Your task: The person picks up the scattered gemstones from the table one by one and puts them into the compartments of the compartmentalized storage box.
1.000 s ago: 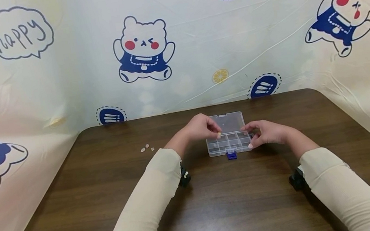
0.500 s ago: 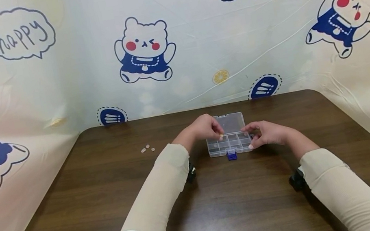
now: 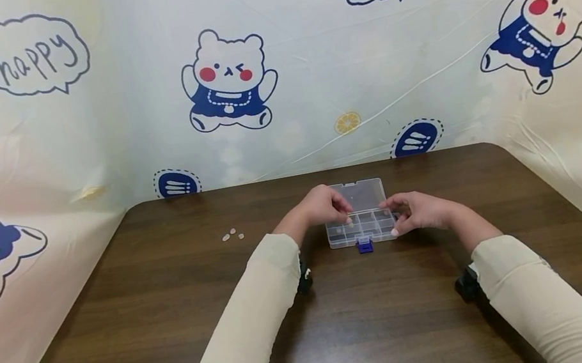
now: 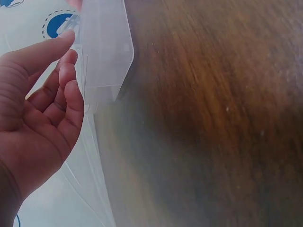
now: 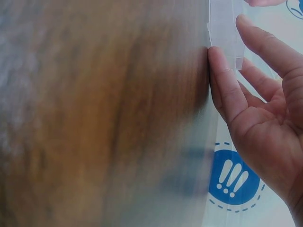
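A clear plastic compartment box (image 3: 379, 235) stands on the table with its lid (image 3: 368, 192) raised at the back and a blue latch (image 3: 365, 246) at the front. My left hand (image 3: 320, 205) is over the box's left part, its thumb and finger pinching a small pale yellow piece (image 3: 350, 214), which is hardly visible. In the left wrist view the piece is hidden behind the hand (image 4: 40, 101). My right hand (image 3: 421, 209) holds the box's right end between thumb and fingers. In the right wrist view, a finger (image 5: 225, 78) touches the box's edge.
Three small whitish pieces (image 3: 233, 234) lie on the brown table (image 3: 352, 326) to the left of the box. A patterned cloth (image 3: 305, 62) with bears and lettering hangs behind the table and along both sides.
My left hand has moved slightly right and lower over the box's compartments. The right hand has stayed at the box's right end.
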A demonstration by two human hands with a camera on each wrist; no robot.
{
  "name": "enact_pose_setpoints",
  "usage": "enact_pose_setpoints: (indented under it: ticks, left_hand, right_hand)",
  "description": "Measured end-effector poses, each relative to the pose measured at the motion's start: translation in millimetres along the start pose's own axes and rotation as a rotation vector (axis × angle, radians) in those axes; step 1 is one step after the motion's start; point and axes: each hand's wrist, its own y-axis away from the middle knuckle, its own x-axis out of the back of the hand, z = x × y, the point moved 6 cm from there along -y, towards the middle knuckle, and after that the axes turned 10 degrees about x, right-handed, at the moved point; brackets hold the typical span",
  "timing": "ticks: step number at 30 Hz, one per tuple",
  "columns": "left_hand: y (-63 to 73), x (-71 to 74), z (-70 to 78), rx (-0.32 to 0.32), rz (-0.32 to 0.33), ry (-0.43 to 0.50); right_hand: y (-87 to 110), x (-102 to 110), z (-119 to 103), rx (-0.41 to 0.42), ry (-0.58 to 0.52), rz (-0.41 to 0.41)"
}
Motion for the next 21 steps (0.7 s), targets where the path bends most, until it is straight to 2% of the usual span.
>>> enact_pose_setpoints:
  ticks: [6,13,21]
  left_hand:
    - [2.8,1.9,-6.6,-0.002,0.024,0.065]
    - [14.2,6.7,-11.5,0.013,0.062,0.166]
    - [27.7,9.6,-21.9,0.040,0.112,0.270]
  right_hand:
    - [0.4,0.5,-1.7,-0.005,0.006,-0.001]
    - [1.2,2.2,0.0,-0.017,0.047,-0.002]
    - [1.1,1.3,0.0,-0.022,0.040,-0.001]
